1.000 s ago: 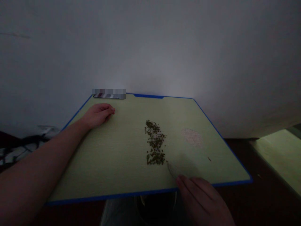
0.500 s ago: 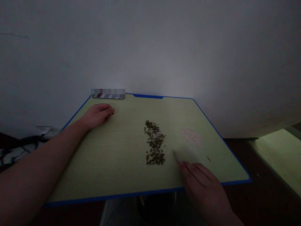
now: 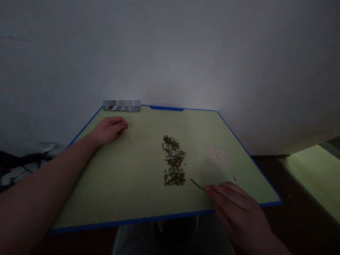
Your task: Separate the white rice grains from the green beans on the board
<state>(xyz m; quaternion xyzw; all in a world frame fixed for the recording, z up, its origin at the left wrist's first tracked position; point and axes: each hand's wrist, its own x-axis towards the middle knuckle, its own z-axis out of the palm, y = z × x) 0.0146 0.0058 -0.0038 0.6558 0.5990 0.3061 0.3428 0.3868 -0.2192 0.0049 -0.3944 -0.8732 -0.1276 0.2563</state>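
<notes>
My right hand (image 3: pixel 239 209) is closed round a slim, pointed pair of metal tweezers (image 3: pixel 197 185) over the near right part of the board (image 3: pixel 127 184). The tips point left, a little to the right of a pile of small green beans (image 3: pixel 174 161), which look like mung beans. Pale grains like rice (image 3: pixel 173 153) are mixed in with them. Farther right is a separate patch of pale grains (image 3: pixel 216 154). My left hand (image 3: pixel 111 128) rests at the far left of the board, fingers curled in, with nothing visible in them.
A flat object, partly blurred out (image 3: pixel 122 106), lies at the far left corner. A small dark sliver (image 3: pixel 234 178) sits right of the pale grains. Behind the blue-edged board stands a wall (image 3: pixel 170 53). Below the near edge is a dark round container (image 3: pixel 176 232).
My right hand has shifted slightly right and turned, so the tweezers now show as a thin line with tips lower and farther left. My left hand has stayed in place.
</notes>
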